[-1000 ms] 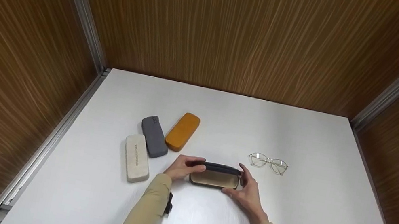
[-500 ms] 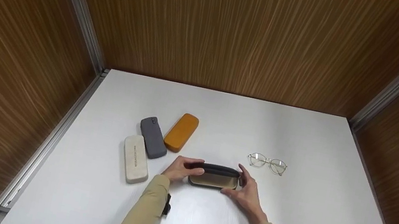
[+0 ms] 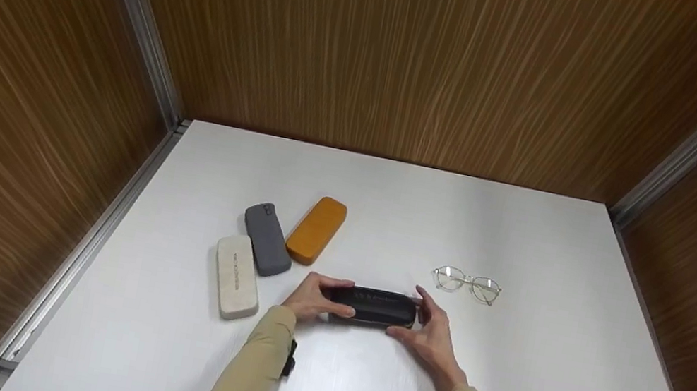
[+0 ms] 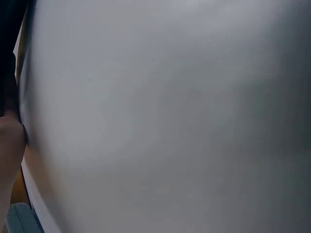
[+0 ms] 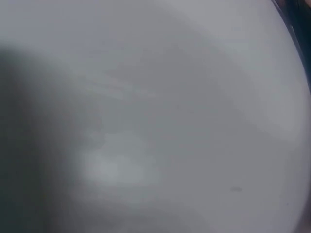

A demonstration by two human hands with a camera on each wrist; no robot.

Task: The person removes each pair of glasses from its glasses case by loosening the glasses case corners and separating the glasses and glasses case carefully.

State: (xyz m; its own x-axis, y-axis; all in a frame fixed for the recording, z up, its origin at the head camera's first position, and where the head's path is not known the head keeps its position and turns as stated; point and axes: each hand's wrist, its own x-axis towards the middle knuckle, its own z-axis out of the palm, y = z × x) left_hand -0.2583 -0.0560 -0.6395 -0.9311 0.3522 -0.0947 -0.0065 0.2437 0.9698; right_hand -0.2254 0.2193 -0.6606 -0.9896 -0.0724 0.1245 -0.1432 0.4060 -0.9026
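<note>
A black glasses case (image 3: 383,308) lies lengthwise across the near middle of the table, its lid down. My left hand (image 3: 310,297) grips the case's left end, thumb along the front and fingers behind. At the other end my right hand (image 3: 431,336) holds it between thumb and fingers. Beyond the right hand lies a pair of thin-framed eyeglasses (image 3: 467,284). Only a sliver of the left hand (image 4: 9,150) shows at the edge of the left wrist view; the right wrist view is nearly all blurred tabletop.
Left of the hands lie three more glasses cases: an orange one (image 3: 316,230), a grey one (image 3: 268,239) and a cream one (image 3: 238,277) with lettering. The white table (image 3: 546,374) is bounded by wood-grain panels (image 3: 402,54) at the back and both sides.
The black case stood open with its tan inside showing; its lid has come down over it. Both hands have stayed at its ends, the left thumb shifting slightly down.
</note>
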